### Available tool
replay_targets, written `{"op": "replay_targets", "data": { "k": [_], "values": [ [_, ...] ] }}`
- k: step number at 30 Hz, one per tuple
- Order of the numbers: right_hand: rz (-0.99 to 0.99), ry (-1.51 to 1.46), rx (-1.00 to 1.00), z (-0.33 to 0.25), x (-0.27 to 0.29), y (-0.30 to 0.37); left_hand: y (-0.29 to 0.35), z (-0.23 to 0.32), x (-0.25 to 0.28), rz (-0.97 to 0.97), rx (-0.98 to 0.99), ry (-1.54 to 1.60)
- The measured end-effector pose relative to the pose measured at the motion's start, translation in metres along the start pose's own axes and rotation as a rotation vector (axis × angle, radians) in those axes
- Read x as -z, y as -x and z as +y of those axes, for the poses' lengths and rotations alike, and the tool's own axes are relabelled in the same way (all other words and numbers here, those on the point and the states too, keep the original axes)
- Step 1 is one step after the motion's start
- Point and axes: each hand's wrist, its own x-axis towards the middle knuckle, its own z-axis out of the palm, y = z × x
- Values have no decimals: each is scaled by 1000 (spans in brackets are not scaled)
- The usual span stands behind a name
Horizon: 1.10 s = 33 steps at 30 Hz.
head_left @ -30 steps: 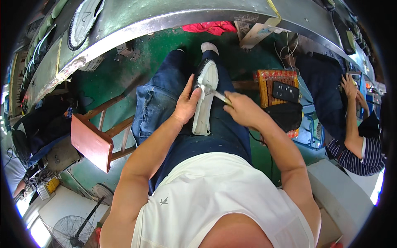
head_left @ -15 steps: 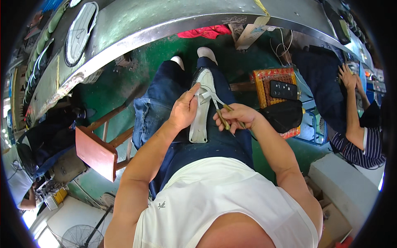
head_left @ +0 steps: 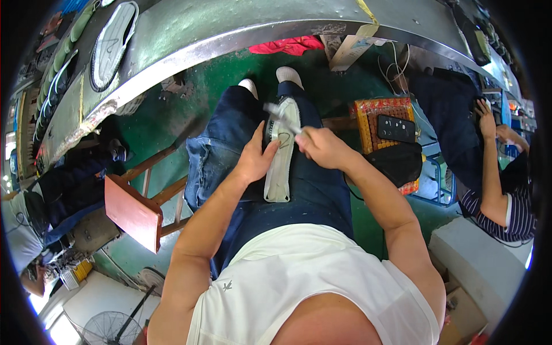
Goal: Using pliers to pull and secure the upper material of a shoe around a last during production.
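Left hand [head_left: 255,158] open against white sole [head_left: 280,167], right hand [head_left: 323,148] gripping brush [head_left: 280,118], beside orange packet [head_left: 384,109].

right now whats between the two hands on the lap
In the head view, a white shoe sole lies on the thigh between the left hand and the right hand; the left hand's fingers rest on it.

wooden stool [head_left: 133,211], floor fan [head_left: 103,329], black phone [head_left: 395,128]

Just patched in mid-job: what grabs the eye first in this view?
At centre, a white shoe sole lies along the person's lap, steadied by the left hand while the right hand holds a thin tool over it. Above curves a long metal workbench carrying another sole; an orange stool stands at left.
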Motion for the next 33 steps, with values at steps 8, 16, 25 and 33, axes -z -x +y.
{"op": "replay_targets", "data": {
  "k": [8, 16, 25, 33],
  "values": [
    [-102, 283, -155, -6, -8, 25, -6, -8, 6, -113, 1, 299],
    [-392, 444, -304, -27, 3, 69, -10, 10, 27, -300, 230, 599],
    [-372, 1040, 58, -50, -37, 57, -9, -2, 18, -265, 220, 668],
    [-251, 557, -50, -8, -41, 85, -2, -20, 6, -95, 98, 544]
  ]
}}
